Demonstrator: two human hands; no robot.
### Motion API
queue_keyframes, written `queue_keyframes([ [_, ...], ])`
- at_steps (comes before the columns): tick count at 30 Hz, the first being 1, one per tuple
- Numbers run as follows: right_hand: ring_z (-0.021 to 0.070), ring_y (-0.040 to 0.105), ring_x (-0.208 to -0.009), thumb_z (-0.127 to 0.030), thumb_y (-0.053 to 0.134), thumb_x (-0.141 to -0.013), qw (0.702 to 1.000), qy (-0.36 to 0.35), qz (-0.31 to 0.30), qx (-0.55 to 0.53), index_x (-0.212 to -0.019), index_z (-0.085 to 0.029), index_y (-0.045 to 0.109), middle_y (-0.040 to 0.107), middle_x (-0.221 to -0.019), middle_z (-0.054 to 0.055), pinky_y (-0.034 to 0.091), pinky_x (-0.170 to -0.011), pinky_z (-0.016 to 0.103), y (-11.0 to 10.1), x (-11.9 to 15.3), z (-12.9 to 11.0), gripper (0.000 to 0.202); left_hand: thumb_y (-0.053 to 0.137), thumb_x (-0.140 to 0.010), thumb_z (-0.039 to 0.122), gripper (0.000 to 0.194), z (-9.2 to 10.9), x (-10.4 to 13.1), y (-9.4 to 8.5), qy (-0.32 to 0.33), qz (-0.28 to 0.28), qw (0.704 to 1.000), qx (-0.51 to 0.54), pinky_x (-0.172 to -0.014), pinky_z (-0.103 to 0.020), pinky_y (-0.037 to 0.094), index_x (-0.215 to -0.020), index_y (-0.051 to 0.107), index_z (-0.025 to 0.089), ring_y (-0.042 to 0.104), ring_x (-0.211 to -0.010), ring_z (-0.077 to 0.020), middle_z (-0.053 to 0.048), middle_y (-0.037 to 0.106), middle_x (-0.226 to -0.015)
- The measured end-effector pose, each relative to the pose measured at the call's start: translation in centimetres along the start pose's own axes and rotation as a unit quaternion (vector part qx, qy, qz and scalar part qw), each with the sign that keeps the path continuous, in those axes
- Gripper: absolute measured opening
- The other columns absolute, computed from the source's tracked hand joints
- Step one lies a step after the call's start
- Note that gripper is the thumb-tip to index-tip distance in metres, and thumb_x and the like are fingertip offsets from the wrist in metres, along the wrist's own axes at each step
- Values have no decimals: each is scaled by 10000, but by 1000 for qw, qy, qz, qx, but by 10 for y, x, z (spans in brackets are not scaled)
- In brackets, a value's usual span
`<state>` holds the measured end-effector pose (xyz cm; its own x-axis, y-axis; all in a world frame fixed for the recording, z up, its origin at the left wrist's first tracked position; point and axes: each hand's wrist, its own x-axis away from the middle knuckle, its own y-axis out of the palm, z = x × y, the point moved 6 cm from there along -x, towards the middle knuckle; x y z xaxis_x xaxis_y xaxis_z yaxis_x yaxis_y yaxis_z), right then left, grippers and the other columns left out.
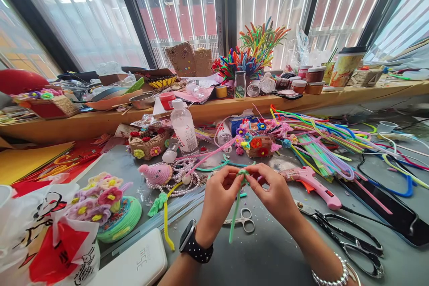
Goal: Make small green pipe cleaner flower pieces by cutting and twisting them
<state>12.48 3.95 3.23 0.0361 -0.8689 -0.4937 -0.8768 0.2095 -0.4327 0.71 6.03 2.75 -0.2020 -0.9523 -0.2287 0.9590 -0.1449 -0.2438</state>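
Observation:
Both my hands meet over the middle of the grey table, pinching one green pipe cleaner (pixel 235 215). Its upper part is curled into a small bunch between the fingertips, and a straight tail hangs down. My left hand (pixel 224 192), with a dotted watch strap at the wrist, is closed on the bunch from the left. From the right, the thumb and fingers of my right hand (pixel 268 187) are closed on the same bunch. Under the hands lie small silver scissors (pixel 247 221), partly hidden. A pink glue gun (pixel 317 185) rests just right of my right hand.
Large black-handled scissors (pixel 351 237) and a dark phone (pixel 385 210) lie at right. Many loose pipe cleaners (pixel 335 138) spread behind. At left are a white power bank (pixel 137 261), a green flower-topped piece (pixel 122 219), pearl strings (pixel 187 170) and a clear bottle (pixel 184 127).

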Motion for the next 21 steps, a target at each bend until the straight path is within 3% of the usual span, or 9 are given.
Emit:
queue_keyframes([
  [8, 142, 553, -662, -269, 442, -799, 999, 38, -20, 2, -759, -171, 612, 620, -739, 37, 419, -548, 229, 1, -1, 7, 200, 509, -740, 258, 157, 2, 0, -4, 56, 10, 994, -94, -615, -225, 457, -797, 633, 179, 582, -675, -140, -34, 648, -754],
  [14, 120, 536, -574, -293, 457, -791, 986, 117, -92, -79, -787, -154, 630, 611, -644, 14, 408, -507, 208, 2, -2, 16, 222, 509, -739, 249, 147, 2, -3, -7, 70, -18, 992, -104, -661, -234, 444, -789, 634, 190, 573, -707, -146, -27, 644, -768],
  [21, 138, 558, -620, -235, 496, -758, 994, 90, -64, -26, -743, -159, 618, 636, -701, 26, 431, -562, 235, 0, -2, 15, 144, 536, -711, 230, 113, -2, -4, -5, 34, -42, 995, -88, -621, -220, 454, -758, 622, 173, 585, -663, -140, -27, 652, -728],
])
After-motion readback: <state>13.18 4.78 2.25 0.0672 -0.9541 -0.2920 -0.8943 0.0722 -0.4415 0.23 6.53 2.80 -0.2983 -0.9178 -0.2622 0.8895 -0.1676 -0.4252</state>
